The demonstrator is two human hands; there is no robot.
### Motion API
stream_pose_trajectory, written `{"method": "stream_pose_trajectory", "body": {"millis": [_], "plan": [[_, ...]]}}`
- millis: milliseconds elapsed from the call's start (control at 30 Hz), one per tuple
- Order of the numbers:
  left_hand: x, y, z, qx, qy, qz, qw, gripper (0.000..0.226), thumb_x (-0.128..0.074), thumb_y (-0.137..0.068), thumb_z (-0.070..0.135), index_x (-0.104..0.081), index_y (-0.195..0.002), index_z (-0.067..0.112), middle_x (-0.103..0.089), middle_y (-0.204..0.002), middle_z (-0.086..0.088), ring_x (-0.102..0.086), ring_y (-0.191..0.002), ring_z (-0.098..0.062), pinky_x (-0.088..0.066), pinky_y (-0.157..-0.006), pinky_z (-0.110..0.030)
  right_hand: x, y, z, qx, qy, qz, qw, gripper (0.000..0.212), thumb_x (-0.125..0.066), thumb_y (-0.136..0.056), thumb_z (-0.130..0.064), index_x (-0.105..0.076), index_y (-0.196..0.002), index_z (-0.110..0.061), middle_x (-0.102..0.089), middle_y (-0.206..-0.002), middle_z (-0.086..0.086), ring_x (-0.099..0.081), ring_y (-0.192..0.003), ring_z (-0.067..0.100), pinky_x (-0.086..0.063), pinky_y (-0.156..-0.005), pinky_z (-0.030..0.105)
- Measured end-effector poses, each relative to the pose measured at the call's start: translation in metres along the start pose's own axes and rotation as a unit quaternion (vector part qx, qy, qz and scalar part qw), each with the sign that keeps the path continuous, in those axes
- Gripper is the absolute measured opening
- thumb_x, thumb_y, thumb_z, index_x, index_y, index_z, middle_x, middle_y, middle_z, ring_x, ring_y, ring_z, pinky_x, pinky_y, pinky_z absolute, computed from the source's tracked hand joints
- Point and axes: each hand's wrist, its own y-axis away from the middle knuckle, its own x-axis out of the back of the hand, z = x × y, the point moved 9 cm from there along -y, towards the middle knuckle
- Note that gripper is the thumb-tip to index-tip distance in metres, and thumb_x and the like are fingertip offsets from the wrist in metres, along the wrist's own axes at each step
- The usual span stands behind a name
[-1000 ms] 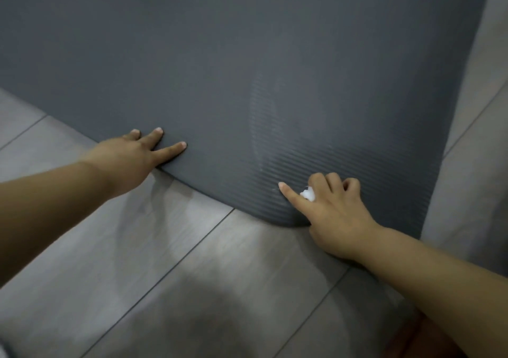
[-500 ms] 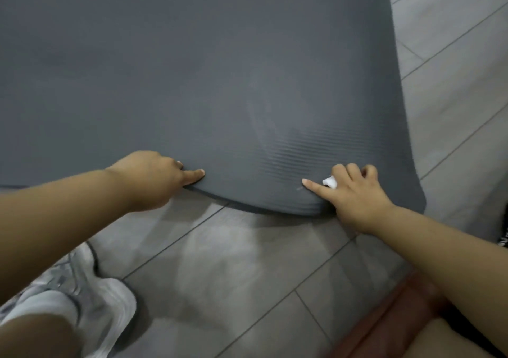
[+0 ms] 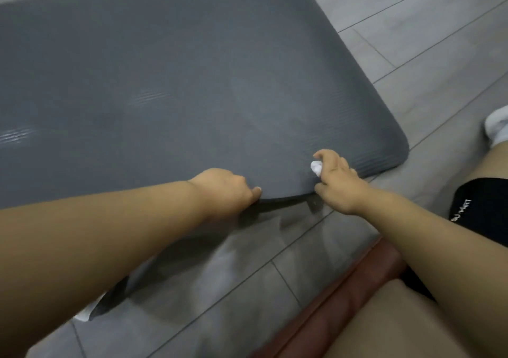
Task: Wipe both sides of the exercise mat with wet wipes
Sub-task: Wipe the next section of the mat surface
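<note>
**Grey tile floor [image 3: 277, 250]: mat on it, near edge lifted**

mat [image 3: 178, 83] dark grey, ribbed, spread flat over most of the floor in view; rounded corner at near right; near edge raised off the tiles between the two hands, dark gap and shadow under it; a few pale shiny streaks on the surface toward the left.

wet wipe [image 3: 316, 167] white, balled up, sitting just above the mat's near edge inside the right hand.

left hand [image 3: 225, 190] clamped on the near edge; fingers curled tight, thumb tip on top of the edge, other fingertips hidden.

right hand [image 3: 336, 182] just beside it on the same edge; fingers curled around the wipe, index finger arched over the mat; thumb at the edge, cannot tell whether it is under the mat or only touching it.

Both forearms bare, reaching in from the bottom of the view.

black garment [image 3: 483, 209] with small white lettering on the leg at right; white shoe [image 3: 497, 127] beyond it on the tiles, well apart from the mat corner; reddish-brown seat edge [image 3: 343, 297] at lower right; grey-and-white item [image 3: 96, 308] partly hidden under the left forearm, too blurred to identify.
</note>
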Motion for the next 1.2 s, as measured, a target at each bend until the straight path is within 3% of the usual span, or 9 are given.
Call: {"method": "stream_pose_trajectory", "body": {"millis": [200, 400, 500, 700, 767, 933, 1000, 1133, 1200], "plan": [[-0.035, -0.011, -0.014, 0.026, 0.171, 0.061, 0.983, 0.04, -0.037, -0.098, 0.039, -0.045, -0.136, 0.029, -0.054, -0.132, -0.005, -0.052, -0.118, -0.027, -0.043, -0.097, -0.032, -0.007, 0.001, 0.058, -0.097, -0.052, 0.085, 0.99, 0.032, -0.049, -0.095, -0.029, -0.045, -0.118, -0.008, -0.034, -0.125, 0.016, -0.034, -0.116, 0.035, -0.028, -0.102, 0.039], [-0.085, -0.012, -0.062, 0.111, 0.19, -0.009, 0.975, 0.059, -0.03, -0.086, 0.07, -0.015, -0.141, 0.055, 0.007, -0.158, 0.002, 0.0, -0.143, -0.034, -0.011, -0.117, -0.046, 0.015, -0.02, 0.049, -0.091, -0.108, 0.209, 0.968, 0.045, -0.067, -0.085, -0.028, -0.053, -0.123, -0.007, -0.027, -0.125, 0.015, -0.036, -0.115, 0.029, -0.026, -0.103, 0.024], [-0.095, -0.023, -0.051, 0.113, 0.15, -0.014, 0.982, 0.061, -0.027, -0.087, 0.069, -0.008, -0.143, 0.053, 0.012, -0.157, -0.005, 0.002, -0.141, -0.041, -0.01, -0.115, -0.052, -0.009, -0.033, 0.044, -0.101, -0.062, 0.148, 0.982, 0.047, -0.052, -0.093, -0.034, -0.045, -0.129, -0.006, -0.026, -0.129, 0.015, -0.032, -0.117, 0.029, -0.028, -0.103, 0.031], [-0.097, -0.026, -0.053, 0.122, 0.103, 0.031, 0.987, 0.063, -0.024, -0.086, 0.07, -0.006, -0.144, 0.05, 0.006, -0.156, -0.011, -0.005, -0.139, -0.044, -0.019, -0.113, -0.051, -0.014, -0.022, 0.055, -0.132, -0.061, 0.227, 0.963, 0.027, -0.051, -0.092, -0.015, -0.061, -0.116, -0.007, -0.05, -0.112, 0.015, -0.052, -0.099, 0.033, -0.039, -0.08, 0.031], [-0.098, -0.027, -0.052, 0.128, 0.102, 0.031, 0.986, 0.064, -0.026, -0.086, 0.07, -0.009, -0.143, 0.048, 0.004, -0.156, -0.013, -0.006, -0.139, -0.045, -0.02, -0.112, -0.052, -0.026, -0.013, 0.021, -0.071, -0.083, 0.246, 0.963, 0.022, -0.055, -0.09, -0.015, -0.066, -0.105, -0.006, -0.055, -0.103, 0.017, -0.055, -0.09, 0.034, -0.043, -0.075, 0.034], [-0.091, -0.023, -0.059, 0.143, 0.154, 0.044, 0.977, 0.083, -0.04, -0.079, 0.074, -0.013, -0.146, 0.035, -0.004, -0.156, -0.005, -0.011, -0.14, -0.036, -0.025, -0.113, -0.046, -0.069, 0.02, -0.079, 0.285, -0.022, 0.14, 0.948, 0.004, -0.057, -0.082, -0.016, -0.055, -0.082, -0.013, -0.052, -0.076, 0.005, -0.045, -0.069, 0.017, -0.032, -0.056, 0.023], [-0.087, -0.019, -0.068, 0.153, 0.198, 0.06, 0.966, 0.094, -0.046, -0.072, 0.077, -0.017, -0.148, 0.029, -0.005, -0.155, -0.003, -0.015, -0.14, -0.03, -0.026, -0.112, -0.042, -0.052, -0.002, -0.039, 0.189, 0.04, 0.173, 0.966, 0.008, -0.065, -0.08, -0.017, -0.063, -0.085, -0.011, -0.054, -0.081, 0.01, -0.051, -0.068, 0.024, -0.04, -0.055, 0.028], [-0.091, -0.014, -0.082, 0.177, 0.244, 0.054, 0.952, 0.112, -0.039, -0.058, 0.087, -0.015, -0.15, 0.028, 0.001, -0.157, -0.005, -0.011, -0.141, -0.027, -0.019, -0.116, -0.038, -0.005, -0.02, 0.068, -0.138, -0.069, 0.264, 0.952, 0.029, -0.054, -0.091, -0.026, -0.066, -0.111, -0.007, -0.054, -0.115, 0.013, -0.055, -0.101, 0.031, -0.042, -0.088, 0.033], [-0.092, -0.018, -0.081, 0.176, 0.215, 0.049, 0.959, 0.11, -0.034, -0.06, 0.088, -0.011, -0.15, 0.029, 0.003, -0.157, -0.007, -0.01, -0.14, -0.027, -0.018, -0.116, -0.037, -0.014, -0.023, 0.056, -0.163, -0.07, 0.255, 0.95, 0.024, -0.053, -0.092, -0.018, -0.066, -0.109, -0.007, -0.054, -0.116, 0.014, -0.055, -0.101, 0.032, -0.038, -0.086, 0.029]]}}
